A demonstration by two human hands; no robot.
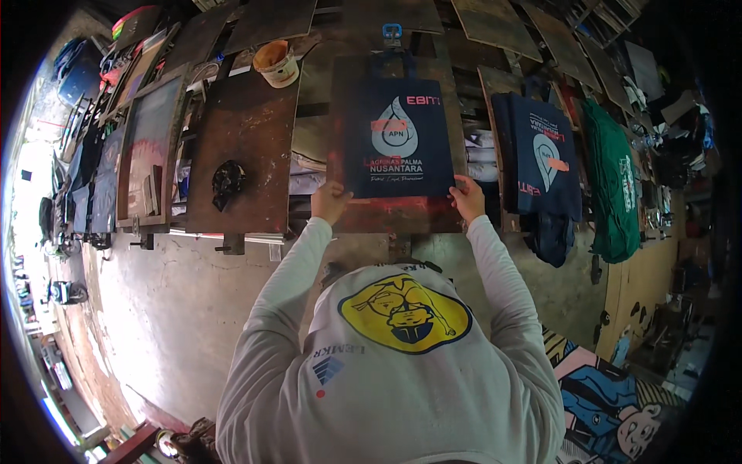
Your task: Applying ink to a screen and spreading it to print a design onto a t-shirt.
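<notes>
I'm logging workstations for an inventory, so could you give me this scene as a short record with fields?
Main item: dark blue bag, lying flat, handles away from the person, white drop-shaped print with red marks
Support: dark board
Left hand: at the bag's lower left corner; grip unclear
Right hand: at its lower right corner; grip unclear
Far left: framed screen
Upper left: stained bucket
Right: more dark blue bags, then green fabric
</notes>
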